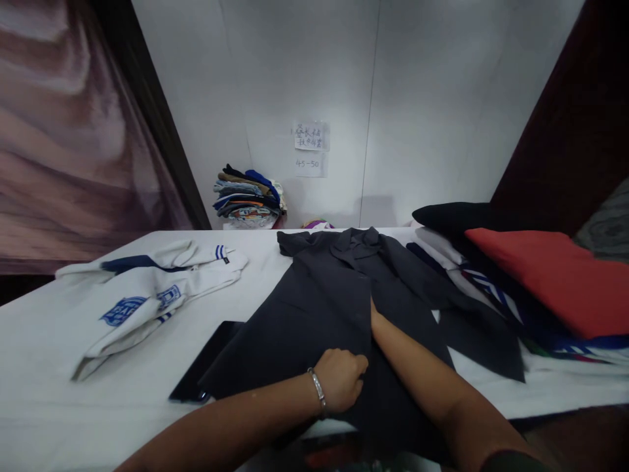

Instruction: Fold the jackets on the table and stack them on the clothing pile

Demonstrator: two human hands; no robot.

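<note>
- Our left forearm (230, 419) crosses in low, a bracelet (318, 392) at the wrist; the left hand (341, 380) curls tight, gripping the dark jacket (304, 308) at its front edge.
- Our right forearm (427, 373) slips under that front panel — the right hand is hidden, so we cannot tell its state.
- We have the jacket lying across the white table (39, 354), collar towards the wall (442, 118).
- Left of us lies a white top (196, 282); piled clothes — one red (550, 269) — sit right.

Garment workroom, white table (44, 406), folded clothes (248, 196), handwritten wall notes (310, 137)
</note>
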